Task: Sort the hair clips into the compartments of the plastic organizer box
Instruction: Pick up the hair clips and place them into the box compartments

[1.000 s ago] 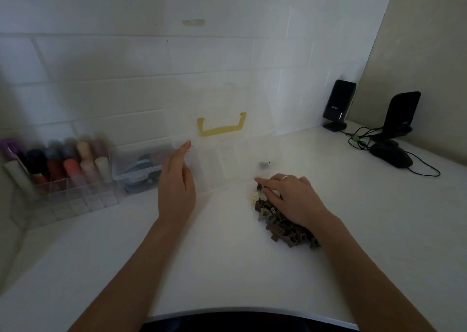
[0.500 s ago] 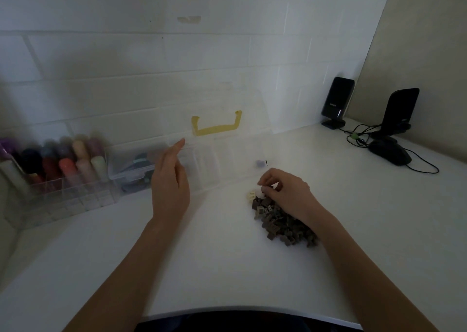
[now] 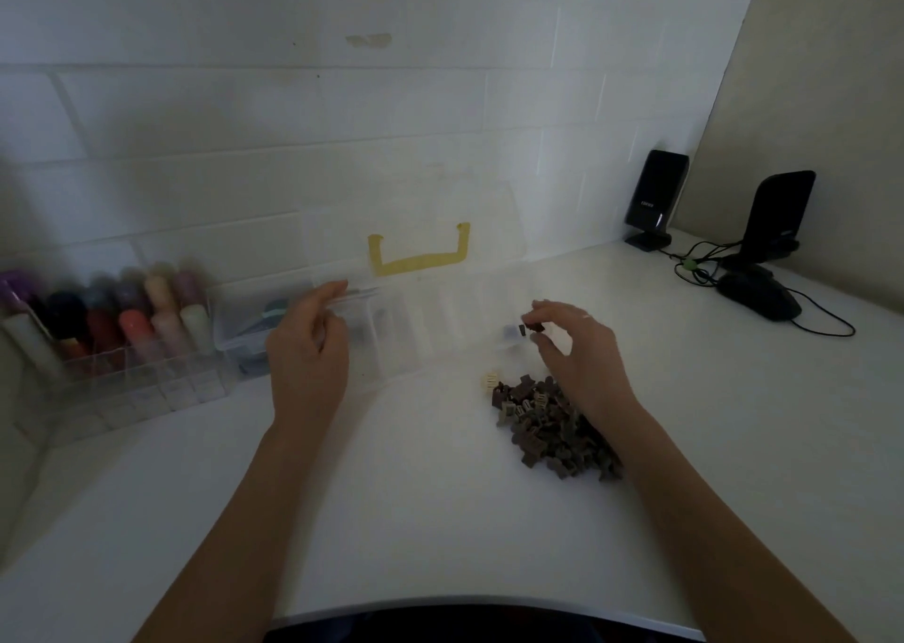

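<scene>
A clear plastic organizer box (image 3: pixel 416 329) with a yellow handle (image 3: pixel 418 257) on its raised lid is seen at the centre of the frame, against the tiled wall; its dividers are faint. A heap of small brown hair clips (image 3: pixel 553 422) lies on the white worktop (image 3: pixel 440 520) just below and right of the box, and bare worktop stretches toward the lower edge. The left hand (image 3: pixel 305 349) is curled on the box's left end. The right hand (image 3: pixel 579 349) is pinched on one dark clip (image 3: pixel 531 330) over the box's right end — directly above the heap.
</scene>
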The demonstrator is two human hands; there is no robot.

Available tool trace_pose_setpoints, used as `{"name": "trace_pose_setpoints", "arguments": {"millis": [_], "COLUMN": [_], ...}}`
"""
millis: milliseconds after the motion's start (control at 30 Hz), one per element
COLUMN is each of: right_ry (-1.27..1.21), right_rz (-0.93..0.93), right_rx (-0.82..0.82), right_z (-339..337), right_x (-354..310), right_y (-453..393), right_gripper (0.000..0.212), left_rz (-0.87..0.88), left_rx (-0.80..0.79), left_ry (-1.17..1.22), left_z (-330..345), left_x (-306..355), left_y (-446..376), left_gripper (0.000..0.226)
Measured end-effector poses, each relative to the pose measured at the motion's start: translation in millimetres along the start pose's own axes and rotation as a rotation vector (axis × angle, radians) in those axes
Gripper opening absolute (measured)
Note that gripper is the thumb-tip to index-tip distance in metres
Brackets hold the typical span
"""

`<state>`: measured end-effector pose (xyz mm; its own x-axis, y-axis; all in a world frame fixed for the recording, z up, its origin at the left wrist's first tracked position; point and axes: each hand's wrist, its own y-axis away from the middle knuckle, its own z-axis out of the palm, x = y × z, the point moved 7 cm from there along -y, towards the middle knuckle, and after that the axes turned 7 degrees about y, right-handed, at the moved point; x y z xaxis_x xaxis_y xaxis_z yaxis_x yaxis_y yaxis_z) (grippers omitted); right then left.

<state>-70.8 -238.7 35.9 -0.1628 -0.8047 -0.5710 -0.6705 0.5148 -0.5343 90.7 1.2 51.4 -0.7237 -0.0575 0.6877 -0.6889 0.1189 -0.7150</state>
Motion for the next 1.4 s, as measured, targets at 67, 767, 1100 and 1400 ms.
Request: {"name": "trace_pose_setpoints", "arguments": {"millis": [67,767,1100,1400], "right_ry": [0.022,0.152,-0.218,-0.080], "right_rz": [-0.024,-0.133,-0.040,-0.032], "right_rx": [-0.011,-0.388,-0.188,0.064], "right_z": [0.9,37.8,12.8,-12.9], "right_x": [-0.7,-29.7,-22.5,7.1], "right_y": [1.0,15.7,7.4,-23.9], "right_gripper": [0.033,0.017,0.007,0.003], "left_rz": [0.007,0.005,-0.037,-0.014], "left_rx": [-0.002,0.054,0.056,0.048], "left_ry": [-0.047,0.008,0.063,0.021], "left_z": [0.7,-1.1,-2.5,-4.0], "left_x": [1.1,-0.2,-10.8,-13.2], "left_y": [0.5,1.1,-2.4,-0.9], "left_gripper": [0.038,0.034,0.033,0.027]}}
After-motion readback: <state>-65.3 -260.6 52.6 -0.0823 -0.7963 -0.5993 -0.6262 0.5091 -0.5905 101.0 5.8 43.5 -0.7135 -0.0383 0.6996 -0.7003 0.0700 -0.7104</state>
